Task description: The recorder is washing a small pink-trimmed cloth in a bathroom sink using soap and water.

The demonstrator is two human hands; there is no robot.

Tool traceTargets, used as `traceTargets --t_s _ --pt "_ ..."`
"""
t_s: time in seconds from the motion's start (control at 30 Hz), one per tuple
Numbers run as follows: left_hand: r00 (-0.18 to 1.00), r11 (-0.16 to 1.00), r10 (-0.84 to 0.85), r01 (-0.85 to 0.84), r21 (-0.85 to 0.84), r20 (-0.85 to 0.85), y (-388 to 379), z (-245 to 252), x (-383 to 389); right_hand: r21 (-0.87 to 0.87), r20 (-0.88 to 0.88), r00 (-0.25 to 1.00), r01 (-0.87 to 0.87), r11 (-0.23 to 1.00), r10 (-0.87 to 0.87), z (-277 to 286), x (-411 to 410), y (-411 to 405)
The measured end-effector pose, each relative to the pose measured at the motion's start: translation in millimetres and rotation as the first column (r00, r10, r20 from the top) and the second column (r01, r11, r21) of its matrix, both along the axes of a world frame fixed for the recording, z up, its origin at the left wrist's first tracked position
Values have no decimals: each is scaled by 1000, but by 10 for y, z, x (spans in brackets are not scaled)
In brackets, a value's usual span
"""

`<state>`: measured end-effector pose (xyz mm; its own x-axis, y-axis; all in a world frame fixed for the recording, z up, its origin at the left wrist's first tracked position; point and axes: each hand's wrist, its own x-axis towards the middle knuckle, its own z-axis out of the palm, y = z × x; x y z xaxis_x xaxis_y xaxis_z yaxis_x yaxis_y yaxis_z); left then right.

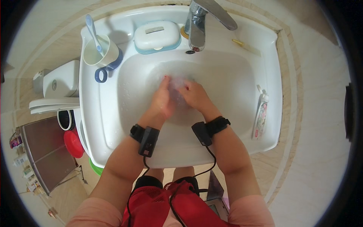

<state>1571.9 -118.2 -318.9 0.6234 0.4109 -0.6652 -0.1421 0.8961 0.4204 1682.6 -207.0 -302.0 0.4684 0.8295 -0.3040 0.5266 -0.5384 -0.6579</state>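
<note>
My left hand (162,98) is low in the white washbasin (227,113), its fingers pointing toward the faucet and partly lost in cloudy, foamy-looking water (178,96). Facing it, my right hand (195,93) has its fingers curled in toward the left one. Between the two is a blurred, pale pinkish patch; whether it is a thing being held or only foam and water, I cannot tell. Above both hands rises the chrome single-lever faucet (197,31), its lever swung to the right. Each wrist wears a black strapped device with a cable.
Along the basin's back ledge are a lidded soap box (157,35) and a cup (96,52) holding a toothbrush (93,34). A toothpaste tube (260,117) lies on the right rim, near a small yellow-tipped item (238,42). A toilet (61,82) is at left.
</note>
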Motion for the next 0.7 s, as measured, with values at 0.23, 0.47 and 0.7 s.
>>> traceTargets --t_s 0.23,0.47,0.7 --pt "997 984 49 -38 -172 61 -22 257 4 305 -676 730 158 939 97 562 -243 79" --pt "994 949 -10 44 -311 110 -72 105 59 -8 126 990 69 998 -68 403 -124 122" --pt "992 989 76 -62 137 -102 31 227 3 150 551 748 348 925 -371 -157 177 -123"
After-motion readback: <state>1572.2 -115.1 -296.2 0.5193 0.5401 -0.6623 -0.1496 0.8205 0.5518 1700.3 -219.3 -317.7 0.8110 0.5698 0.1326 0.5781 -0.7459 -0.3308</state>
